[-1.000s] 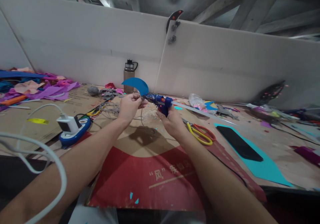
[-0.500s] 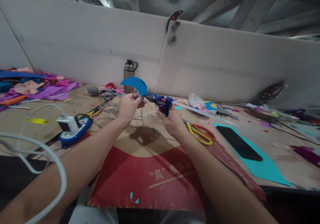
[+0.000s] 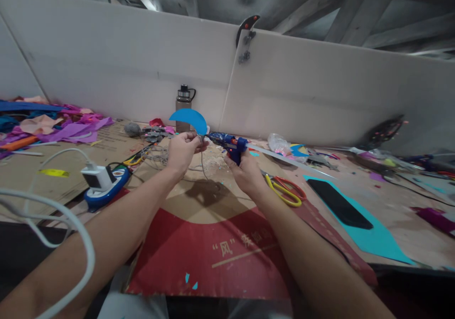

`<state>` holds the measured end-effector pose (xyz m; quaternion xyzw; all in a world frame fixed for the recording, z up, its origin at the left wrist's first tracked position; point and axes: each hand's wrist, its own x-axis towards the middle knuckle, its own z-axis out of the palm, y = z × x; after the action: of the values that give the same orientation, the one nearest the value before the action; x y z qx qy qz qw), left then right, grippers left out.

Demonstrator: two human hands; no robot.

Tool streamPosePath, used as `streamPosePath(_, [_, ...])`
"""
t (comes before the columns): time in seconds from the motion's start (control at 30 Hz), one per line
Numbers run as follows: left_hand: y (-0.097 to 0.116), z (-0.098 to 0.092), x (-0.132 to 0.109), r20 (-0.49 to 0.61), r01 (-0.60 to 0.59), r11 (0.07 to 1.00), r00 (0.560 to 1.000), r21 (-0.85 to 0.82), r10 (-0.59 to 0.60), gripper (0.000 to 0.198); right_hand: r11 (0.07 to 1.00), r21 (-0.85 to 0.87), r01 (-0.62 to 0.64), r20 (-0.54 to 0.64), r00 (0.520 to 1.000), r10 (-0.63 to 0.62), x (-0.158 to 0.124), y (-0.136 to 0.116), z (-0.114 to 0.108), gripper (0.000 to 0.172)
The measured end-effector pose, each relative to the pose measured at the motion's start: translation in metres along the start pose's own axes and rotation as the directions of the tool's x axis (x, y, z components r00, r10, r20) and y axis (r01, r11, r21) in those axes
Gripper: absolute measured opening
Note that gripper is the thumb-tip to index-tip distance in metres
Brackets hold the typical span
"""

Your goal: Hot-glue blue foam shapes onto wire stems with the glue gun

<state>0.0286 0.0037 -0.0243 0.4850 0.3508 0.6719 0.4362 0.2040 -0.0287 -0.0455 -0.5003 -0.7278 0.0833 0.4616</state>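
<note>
Near the middle, my left hand pinches the lower end of a blue crescent piece, which curves up and to the left. A thin string hangs below these fingers. My right hand is wrapped round the handle of a blue glue gun. The gun's tip points left and is close to the crescent's lower end; whether they touch I cannot tell. A long clear glue stick sticks out of its back. Both hands are above the brown and red cardboard.
Scissors with yellow and red handles lie right of my right hand. A black phone rests on turquoise sheet. A bottle stands behind my left hand. At left are a power strip, white cable and coloured scraps.
The blue crescent has shifted slightly left and tilted a little. The glue gun has moved very slightly right, away from my left fingers. Both hands keep their hold.
</note>
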Motion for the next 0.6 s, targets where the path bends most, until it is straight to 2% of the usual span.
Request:
streamPosePath(0.17, [0.001,0.001,0.0,-0.012,0.005,0.998,1.0,-0.055,-0.005,0.007,0.995,0.086,-0.059,-0.024,0.998,0.062,0.003,0.006,0.001,0.03])
streamPosePath(0.23, [0.0,0.001,0.0,-0.018,0.012,0.998,1.0,-0.061,-0.013,0.006,0.97,0.174,-0.17,0.024,0.985,0.169,0.006,0.009,0.003,0.029])
streamPosePath(0.33, [-0.001,0.002,0.0,-0.01,0.019,0.999,1.0,-0.044,-0.02,0.006,0.893,0.213,-0.397,0.178,0.914,0.364,0.013,0.018,0.008,0.02])
streamPosePath(0.4, [-0.001,0.003,-0.001,-0.001,0.01,1.0,1.0,-0.018,-0.01,0.008,0.866,0.149,-0.477,0.24,0.867,0.436,0.019,0.026,0.01,0.012])
streamPosePath(0.47, [-0.002,0.003,-0.002,0.015,-0.011,1.0,1.0,0.02,0.01,0.009,0.865,0.071,-0.497,0.242,0.85,0.468,0.023,0.036,0.009,0.007])
streamPosePath(0.53, [-0.003,0.003,-0.002,0.036,-0.051,0.996,0.998,0.074,0.048,0.009,0.88,-0.096,-0.466,0.199,0.857,0.475,0.026,0.044,0.004,0.011])
streamPosePath(0.6, [-0.003,0.002,-0.002,0.055,-0.108,0.982,0.993,0.155,0.101,0.008,0.877,-0.285,-0.388,0.125,0.892,0.435,0.026,0.049,-0.002,0.022])
